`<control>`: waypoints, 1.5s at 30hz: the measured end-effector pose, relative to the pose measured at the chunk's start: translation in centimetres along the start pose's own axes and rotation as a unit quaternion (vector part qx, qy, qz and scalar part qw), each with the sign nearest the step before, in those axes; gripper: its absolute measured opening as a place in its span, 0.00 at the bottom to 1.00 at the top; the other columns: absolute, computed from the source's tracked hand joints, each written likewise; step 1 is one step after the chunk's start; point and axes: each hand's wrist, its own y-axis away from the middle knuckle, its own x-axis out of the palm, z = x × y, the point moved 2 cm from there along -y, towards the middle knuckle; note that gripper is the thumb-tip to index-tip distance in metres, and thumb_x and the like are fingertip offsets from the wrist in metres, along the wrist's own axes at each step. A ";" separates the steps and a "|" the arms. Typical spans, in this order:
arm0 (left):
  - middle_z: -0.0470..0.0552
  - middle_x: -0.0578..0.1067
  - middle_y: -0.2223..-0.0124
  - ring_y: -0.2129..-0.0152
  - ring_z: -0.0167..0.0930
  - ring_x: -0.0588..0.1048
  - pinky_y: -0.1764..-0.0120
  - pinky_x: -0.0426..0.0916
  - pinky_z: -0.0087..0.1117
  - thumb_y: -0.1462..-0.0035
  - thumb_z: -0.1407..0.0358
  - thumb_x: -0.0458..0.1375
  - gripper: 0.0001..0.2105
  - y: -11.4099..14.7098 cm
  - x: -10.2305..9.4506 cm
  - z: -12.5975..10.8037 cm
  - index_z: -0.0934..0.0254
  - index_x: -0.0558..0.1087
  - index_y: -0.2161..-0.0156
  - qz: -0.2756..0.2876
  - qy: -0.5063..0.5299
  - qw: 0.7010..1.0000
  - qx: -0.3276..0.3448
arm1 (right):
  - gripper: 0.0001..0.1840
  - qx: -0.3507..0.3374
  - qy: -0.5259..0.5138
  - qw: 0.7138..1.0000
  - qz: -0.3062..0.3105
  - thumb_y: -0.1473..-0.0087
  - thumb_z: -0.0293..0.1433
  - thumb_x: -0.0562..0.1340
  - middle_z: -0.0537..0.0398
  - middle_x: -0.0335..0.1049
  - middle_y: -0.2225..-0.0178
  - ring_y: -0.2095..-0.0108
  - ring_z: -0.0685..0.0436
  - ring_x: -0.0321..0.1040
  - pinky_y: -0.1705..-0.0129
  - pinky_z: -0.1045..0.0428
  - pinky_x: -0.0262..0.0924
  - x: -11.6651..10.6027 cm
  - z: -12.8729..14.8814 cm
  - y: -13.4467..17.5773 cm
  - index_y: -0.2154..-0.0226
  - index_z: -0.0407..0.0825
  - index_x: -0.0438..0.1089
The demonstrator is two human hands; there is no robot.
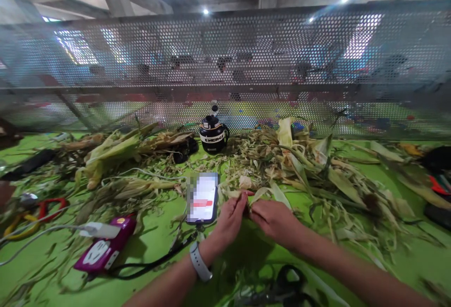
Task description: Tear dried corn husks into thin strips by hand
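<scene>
A pale husk strip point(260, 193) lies to the right of the phone point(204, 194), rising from the fingertips of the right hand point(276, 222). That hand is curled nearly closed; whether it pinches the strip is hidden. The left hand point(229, 216), just off the phone's lower right corner, has its fingers drawn together; I cannot tell what it holds. A small reddish piece point(250, 193) shows between the two hands, farther from the phone than the left fingers.

Beyond the phone, the perforated screen point(225, 72) bounds the green tabletop point(155, 232). Husk heaps crowd up on both sides of the phone, leaving most room on its near side.

Around the phone I count two hands, one wristband point(200, 262) below it, one purple block point(111, 246) to its left and one black jug point(213, 142) behind it.
</scene>
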 end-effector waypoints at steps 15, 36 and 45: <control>0.52 0.71 0.59 0.60 0.32 0.67 0.53 0.61 0.32 0.42 0.58 0.52 0.14 0.4 0.5 -0.5 0.64 0.68 0.56 0.101 0.056 0.992 0.056 | 0.23 0.342 -0.578 0.741 0.021 0.50 0.52 0.54 0.67 0.47 0.85 0.85 0.56 0.40 0.84 0.59 0.38 1.4 -0.4 -0.4 0.72 0.49 0.63; 0.38 0.57 0.80 0.83 0.20 0.52 0.79 0.46 0.24 0.54 0.50 0.61 0.18 0.2 1.0 0.0 0.65 0.68 0.69 0.129 0.211 0.961 -0.121 | 0.12 0.179 -0.218 0.946 -0.160 0.41 0.40 0.50 0.57 0.65 0.76 0.76 0.47 0.63 0.72 0.54 0.56 -0.1 0.0 0.3 0.68 0.50 0.61; 0.43 0.63 0.80 0.84 0.23 0.57 0.79 0.48 0.27 0.47 0.52 0.55 0.14 0.7 0.7 -0.7 0.62 0.67 0.65 0.205 0.196 0.952 -0.113 | 0.13 0.186 -0.279 0.927 -0.168 0.42 0.41 0.52 0.59 0.64 0.76 0.75 0.49 0.62 0.72 0.55 0.57 -0.2 -0.3 0.3 0.68 0.49 0.61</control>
